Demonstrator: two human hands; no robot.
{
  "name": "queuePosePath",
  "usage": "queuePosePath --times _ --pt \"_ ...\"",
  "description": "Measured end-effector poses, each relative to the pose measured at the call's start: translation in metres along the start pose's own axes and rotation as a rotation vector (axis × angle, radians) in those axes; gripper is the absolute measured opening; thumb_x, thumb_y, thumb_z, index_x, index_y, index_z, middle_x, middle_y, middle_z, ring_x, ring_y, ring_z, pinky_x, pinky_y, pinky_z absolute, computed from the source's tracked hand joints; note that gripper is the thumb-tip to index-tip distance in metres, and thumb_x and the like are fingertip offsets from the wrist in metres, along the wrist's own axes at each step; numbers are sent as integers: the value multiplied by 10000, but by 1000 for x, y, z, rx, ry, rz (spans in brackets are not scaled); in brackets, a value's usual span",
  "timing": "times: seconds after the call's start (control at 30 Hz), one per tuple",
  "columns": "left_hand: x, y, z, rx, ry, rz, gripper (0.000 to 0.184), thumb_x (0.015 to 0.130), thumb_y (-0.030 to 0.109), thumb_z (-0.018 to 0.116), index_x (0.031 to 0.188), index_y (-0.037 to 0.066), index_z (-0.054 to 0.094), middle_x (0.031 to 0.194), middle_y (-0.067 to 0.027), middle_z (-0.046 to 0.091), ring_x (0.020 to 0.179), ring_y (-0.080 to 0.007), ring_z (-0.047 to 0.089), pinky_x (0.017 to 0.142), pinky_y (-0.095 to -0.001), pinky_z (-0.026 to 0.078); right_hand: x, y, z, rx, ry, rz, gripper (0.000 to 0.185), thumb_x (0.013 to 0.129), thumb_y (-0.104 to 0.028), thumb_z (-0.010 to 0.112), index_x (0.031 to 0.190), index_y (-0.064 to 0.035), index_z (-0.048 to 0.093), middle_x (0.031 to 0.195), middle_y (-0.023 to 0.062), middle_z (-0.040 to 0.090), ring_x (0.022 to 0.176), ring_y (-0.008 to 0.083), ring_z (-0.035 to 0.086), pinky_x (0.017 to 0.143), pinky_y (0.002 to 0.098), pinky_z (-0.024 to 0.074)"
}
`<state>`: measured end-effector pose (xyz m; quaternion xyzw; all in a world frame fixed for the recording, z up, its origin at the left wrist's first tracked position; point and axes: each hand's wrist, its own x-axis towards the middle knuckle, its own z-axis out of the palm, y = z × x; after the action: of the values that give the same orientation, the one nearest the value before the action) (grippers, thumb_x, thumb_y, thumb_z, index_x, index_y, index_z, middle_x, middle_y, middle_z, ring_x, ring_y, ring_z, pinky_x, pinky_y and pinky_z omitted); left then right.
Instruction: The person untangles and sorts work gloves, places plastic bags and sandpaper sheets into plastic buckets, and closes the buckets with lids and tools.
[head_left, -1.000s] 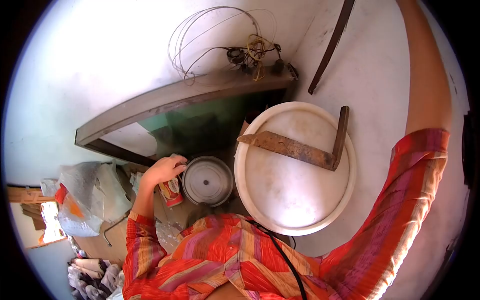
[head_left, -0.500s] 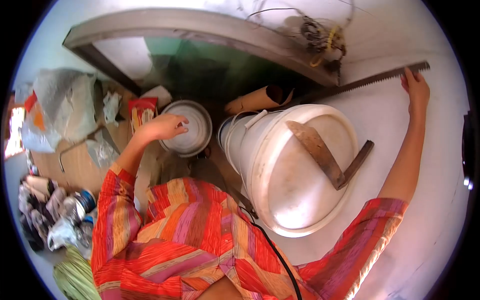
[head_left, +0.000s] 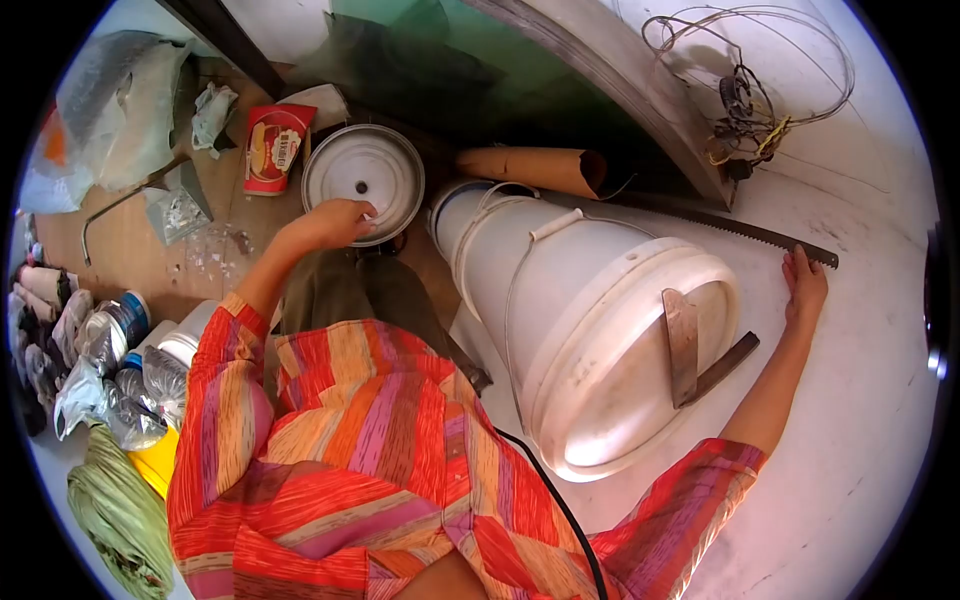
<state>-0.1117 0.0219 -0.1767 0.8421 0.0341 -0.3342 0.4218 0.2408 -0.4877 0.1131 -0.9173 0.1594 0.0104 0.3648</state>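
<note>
My right hand [head_left: 805, 285] pinches the far right end of a long toothed saw blade [head_left: 735, 230], thumb and fingers on the metal. The blade runs left behind the white bucket, where its other end is hidden. My left hand [head_left: 340, 222] is over the near edge of a round metal lid [head_left: 345, 175] with a dark knob. Its fingers are loosely stretched, nothing is seen in them, and I cannot tell whether they touch the lid. The tall white bucket [head_left: 590, 300] stands between my arms, with a flat brown piece and a dark bar [head_left: 730, 368] on its lid.
A red packet [head_left: 272, 150] lies beside the metal lid. A brown cardboard tube [head_left: 530, 170] lies behind the bucket, near a framed green pane [head_left: 400, 60]. Tangled wires [head_left: 740, 100] are at the upper right. Plastic bags [head_left: 120, 110] and several bottles [head_left: 165, 380] are on the left.
The view has tilted and shifted, showing more of the wires. My right hand and the blade end now appear lower; my left hand has moved to the lid's near edge, its fingers less spread.
</note>
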Motion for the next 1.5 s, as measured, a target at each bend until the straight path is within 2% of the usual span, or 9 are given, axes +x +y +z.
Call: queuePosePath --times 0.27,0.47,0.57,0.67,0.87,1.0,1.17,1.27,1.5 --pt "15 -22 29 -64 10 10 324 826 265 560 1038 20 568 926 -189 628 894 -361 582 781 -418 447 -7 7 17 -53 -4 38 215 806 -127 665 892 50 578 803 85 605 760 158 613 703 249 540" --pt "21 -34 44 -44 17 -35 324 817 262 565 1031 18 568 933 -184 629 904 -362 580 790 -428 448 1 23 26 -34 18 -34 225 819 -103 639 915 81 554 861 110 599 781 182 617 712 263 545" --pt "15 -38 44 -32 33 -34 322 814 258 565 1029 18 570 936 -188 627 910 -361 580 795 -430 448 6 29 36 -6 1 20 227 826 -93 624 944 82 540 887 120 595 796 192 619 732 272 543" --pt "14 -50 47 -18 79 -42 303 814 227 561 1034 18 561 904 -193 622 886 -360 582 773 -425 450 14 40 44 167 -81 158 226 833 -91 613 966 73 533 891 124 597 819 210 619 760 292 539" --pt "9 -60 57 -22 120 -80 295 813 209 566 1037 17 558 895 -201 620 873 -361 586 752 -427 456 11 40 70 2 -164 224 264 836 -109 607 1026 55 525 943 130 588 871 227 608 790 309 529" --pt "15 -62 68 -18 65 -136 317 807 250 553 1026 22 582 935 -206 619 916 -358 582 804 -421 452 27 58 73 -23 -179 216 290 836 -142 606 1050 37 528 918 120 594 833 211 607 760 297 528" --pt "17 -57 74 5 63 -170 315 805 258 558 1011 21 580 932 -209 616 914 -361 581 802 -432 451 36 68 82 -59 -165 239 295 839 -176 598 1042 30 542 905 107 597 787 197 604 707 272 523" --pt "19 -56 76 27 66 -169 313 812 246 552 1027 20 569 929 -207 616 909 -363 582 795 -438 452 35 65 85 -141 -246 262 272 834 -190 599 1019 6 558 887 89 615 748 178 611 673 266 531" --pt "22 -62 83 66 81 -176 331 798 225 551 1052 12 550 901 -218 617 881 -371 588 771 -449 456 37 66 109 -399 -401 204 194 809 -90 553 922 67 570 816 140 622 721 186 619 641 271 536"
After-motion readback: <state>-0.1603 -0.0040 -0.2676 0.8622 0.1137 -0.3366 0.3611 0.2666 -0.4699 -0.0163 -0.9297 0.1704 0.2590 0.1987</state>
